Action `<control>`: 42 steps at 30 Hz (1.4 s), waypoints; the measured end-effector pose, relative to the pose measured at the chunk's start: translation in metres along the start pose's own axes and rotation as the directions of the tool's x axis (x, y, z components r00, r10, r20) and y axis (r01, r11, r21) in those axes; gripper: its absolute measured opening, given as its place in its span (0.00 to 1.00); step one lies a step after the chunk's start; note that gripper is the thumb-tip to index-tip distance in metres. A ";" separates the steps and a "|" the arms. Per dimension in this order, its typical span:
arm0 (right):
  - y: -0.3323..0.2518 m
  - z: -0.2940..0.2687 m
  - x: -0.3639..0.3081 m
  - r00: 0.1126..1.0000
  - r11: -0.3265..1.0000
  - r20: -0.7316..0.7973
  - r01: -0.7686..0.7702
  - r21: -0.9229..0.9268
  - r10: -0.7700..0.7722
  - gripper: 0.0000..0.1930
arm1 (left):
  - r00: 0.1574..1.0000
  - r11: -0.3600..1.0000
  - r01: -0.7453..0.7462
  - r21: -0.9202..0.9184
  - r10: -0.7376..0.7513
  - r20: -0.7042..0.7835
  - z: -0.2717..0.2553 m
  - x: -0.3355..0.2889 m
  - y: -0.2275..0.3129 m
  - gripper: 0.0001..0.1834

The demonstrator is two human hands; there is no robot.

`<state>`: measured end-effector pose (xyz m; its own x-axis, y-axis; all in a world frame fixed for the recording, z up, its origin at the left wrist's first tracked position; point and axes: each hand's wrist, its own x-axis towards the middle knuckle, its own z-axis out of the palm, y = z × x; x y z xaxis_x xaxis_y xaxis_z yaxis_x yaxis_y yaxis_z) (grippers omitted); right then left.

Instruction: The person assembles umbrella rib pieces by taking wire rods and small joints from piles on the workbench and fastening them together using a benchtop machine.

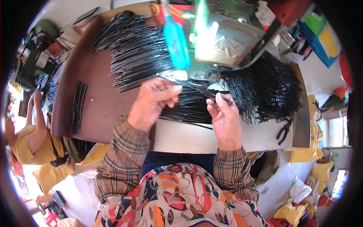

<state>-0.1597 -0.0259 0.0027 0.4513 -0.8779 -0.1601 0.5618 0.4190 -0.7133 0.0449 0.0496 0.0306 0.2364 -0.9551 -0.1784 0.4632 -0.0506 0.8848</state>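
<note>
Between my two hands stretch a few thin black rods [196, 88], held slantwise above the worktable. My left hand [155, 99] pinches their left end between thumb and fingers. The right end is gripped by my right hand [224, 113], thumb pressed on top. Just below the rods lies a pile of similar black rods [191, 108]. A green machine with a rusty metal plate [227, 41] stands right beyond my hands, and a bright lamp glares on it. A blue-handled tool or lamp [176, 47] hangs in front of the machine, its kind unclear.
Large heaps of black rods lie far left [140, 53] and right [264, 87]. A small bundle [78, 107] rests on the brown tabletop [100, 109]. Black-handled pliers [283, 132] sit near the right edge. At far left, a person in yellow [34, 143] works with raised arms.
</note>
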 end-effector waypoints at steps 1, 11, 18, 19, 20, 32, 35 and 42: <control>0.007 0.005 -0.005 1.000 1.000 -0.014 -0.007 0.024 0.007 0.05 | 0.999 0.994 -0.022 -0.110 0.017 -0.042 0.005 -0.006 -0.009 0.11; 0.052 0.035 -0.024 0.995 0.997 0.069 -0.066 -0.045 0.069 0.05 | 0.963 0.913 -0.249 -0.324 0.196 -0.187 0.008 -0.019 -0.030 0.16; 0.064 0.040 -0.032 0.983 0.984 0.095 -0.151 -0.093 0.160 0.05 | 0.949 0.891 -0.278 -0.359 0.198 -0.244 0.004 -0.024 -0.031 0.15; 0.067 0.040 -0.032 0.978 0.984 0.128 -0.152 -0.094 0.164 0.05 | 0.942 0.900 -0.294 -0.321 0.216 -0.257 0.003 -0.025 -0.032 0.14; 0.068 0.040 -0.033 0.973 0.984 0.161 -0.153 -0.096 0.167 0.05 | 0.942 0.901 -0.295 -0.319 0.217 -0.257 0.002 -0.026 -0.031 0.14; 0.074 0.043 -0.035 0.951 0.956 0.241 -0.127 -0.266 0.194 0.11 | 0.805 0.838 -0.479 -0.261 0.301 -0.511 -0.034 -0.048 -0.014 0.12; 0.072 0.038 -0.034 0.954 0.948 0.227 -0.127 -0.292 0.198 0.11 | 0.794 0.788 -0.530 -0.313 0.331 -0.510 -0.036 -0.044 -0.018 0.12; 0.073 0.034 -0.035 0.960 0.954 0.230 -0.092 -0.285 0.161 0.10 | 0.763 0.820 -0.510 -0.259 0.292 -0.577 -0.034 -0.048 -0.017 0.12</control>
<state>-0.1109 0.0431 -0.0209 0.6834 -0.7215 -0.1114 0.2970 0.4142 -0.8604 0.0547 0.1064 0.0099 0.8086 -0.5747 -0.1261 0.4806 0.5214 0.7051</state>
